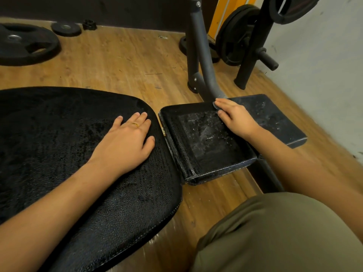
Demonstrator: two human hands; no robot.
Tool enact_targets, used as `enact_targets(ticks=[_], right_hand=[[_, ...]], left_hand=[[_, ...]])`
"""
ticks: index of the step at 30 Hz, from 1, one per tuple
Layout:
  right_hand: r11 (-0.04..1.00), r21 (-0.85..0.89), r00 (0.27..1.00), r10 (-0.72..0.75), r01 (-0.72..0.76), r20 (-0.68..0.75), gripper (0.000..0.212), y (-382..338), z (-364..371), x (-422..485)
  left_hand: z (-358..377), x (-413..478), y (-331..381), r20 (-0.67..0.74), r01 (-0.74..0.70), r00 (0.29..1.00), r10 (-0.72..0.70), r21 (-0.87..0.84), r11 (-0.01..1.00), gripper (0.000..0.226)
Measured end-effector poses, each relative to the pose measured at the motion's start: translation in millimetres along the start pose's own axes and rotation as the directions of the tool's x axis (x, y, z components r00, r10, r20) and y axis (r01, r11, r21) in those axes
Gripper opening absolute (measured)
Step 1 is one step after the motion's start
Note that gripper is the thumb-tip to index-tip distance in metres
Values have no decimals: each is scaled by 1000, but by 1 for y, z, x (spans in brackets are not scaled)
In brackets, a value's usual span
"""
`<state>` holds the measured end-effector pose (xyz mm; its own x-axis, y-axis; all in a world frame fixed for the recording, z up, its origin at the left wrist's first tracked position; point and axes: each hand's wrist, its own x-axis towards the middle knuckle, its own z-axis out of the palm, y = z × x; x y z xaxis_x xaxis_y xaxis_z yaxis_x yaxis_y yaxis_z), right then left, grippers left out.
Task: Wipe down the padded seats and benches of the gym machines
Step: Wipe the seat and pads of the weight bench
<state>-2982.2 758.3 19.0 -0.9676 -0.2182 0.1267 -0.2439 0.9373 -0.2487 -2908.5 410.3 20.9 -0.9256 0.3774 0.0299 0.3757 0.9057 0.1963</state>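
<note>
The small seat pad (206, 140) lies under the right hand (236, 119). Its black surface is wet and speckled with pale drops just below the thumb. The fingers (225, 104) of this hand are straight and close together, and they lie flat on the far edge of the pad. A small grey edge (215, 105) shows under the fingertips; I cannot tell if it is a cloth. Behind the wrist, a second flat dark section (275, 118) reaches away to the right, also with pale spots.

Across a narrow gap from the seat pad is the large bench pad (59, 144), black and grained, with a wet shine. The left hand (127, 138) rests on it palm down, near its rounded end. Its fingers (144, 115) are straight and slightly apart and grip nothing. One finger carries a gold ring (135, 124).

Beyond the right fingertips a grey frame post (200, 55) rises from the wooden floor (117, 61), with black weight plates (235, 36) on a rack behind it. Far beyond the left fingertips a big plate (25, 44) and a smaller plate (65, 28) lie on the floor. Below the right forearm is an olive trouser leg (284, 232).
</note>
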Motion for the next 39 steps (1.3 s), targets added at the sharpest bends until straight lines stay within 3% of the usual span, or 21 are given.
enact_targets(ticks=[4, 12, 22, 32, 39], right_hand=[[998, 19, 997, 64, -63, -52, 39, -8, 4, -4], [997, -7, 995, 75, -75, -64, 35, -15, -6, -95], [999, -9, 999, 45, -45, 2, 37, -15, 0, -1], [1000, -17, 999, 2, -2, 37, 39, -15, -18, -113], [997, -74, 1000, 2, -1, 21, 39, -13, -6, -65]], left_hand=[[-2, -2, 0, 11, -4, 1000, 4, 0, 1000, 61], [-1, 0, -2, 5, -10, 1000, 11, -10, 1000, 60], [-3, -3, -1, 6, -18, 1000, 18, -13, 1000, 60], [-2, 3, -1, 19, -18, 1000, 19, -17, 1000, 60], [-2, 1, 0, 17, -19, 1000, 19, -15, 1000, 60]])
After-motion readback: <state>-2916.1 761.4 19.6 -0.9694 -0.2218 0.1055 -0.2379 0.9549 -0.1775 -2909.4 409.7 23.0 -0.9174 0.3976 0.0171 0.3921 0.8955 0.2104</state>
